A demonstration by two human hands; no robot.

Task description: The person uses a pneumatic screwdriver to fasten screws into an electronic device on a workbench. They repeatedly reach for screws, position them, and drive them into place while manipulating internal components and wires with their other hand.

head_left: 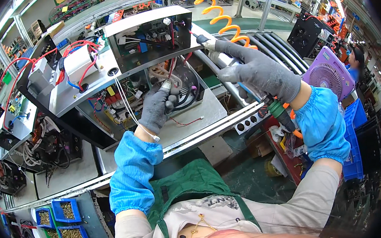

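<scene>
My right hand (267, 69), in a grey glove, is closed around an air screwdriver (222, 60). The driver's bit meets the right edge of a raised metal panel (149, 32) carrying circuit boards and wires. Lower down, my left hand (155, 107), gloved too, reaches into the open metal chassis (207, 104) beneath that panel. Its fingers are curled together beside a bundle of pale and red wires (173, 77); what they pinch is hidden. A pair of white wires (126, 102) hangs from the housing near my left wrist. Inside the chassis sit circuit boards and black cables.
An orange coiled hose (215, 10) hangs above, beyond my right hand. A roller conveyor (261, 51) runs behind it, with a purple fan (326, 73) to the right. More opened units (16, 120) stand at left. Blue bins of screws (67, 210) lie lower left.
</scene>
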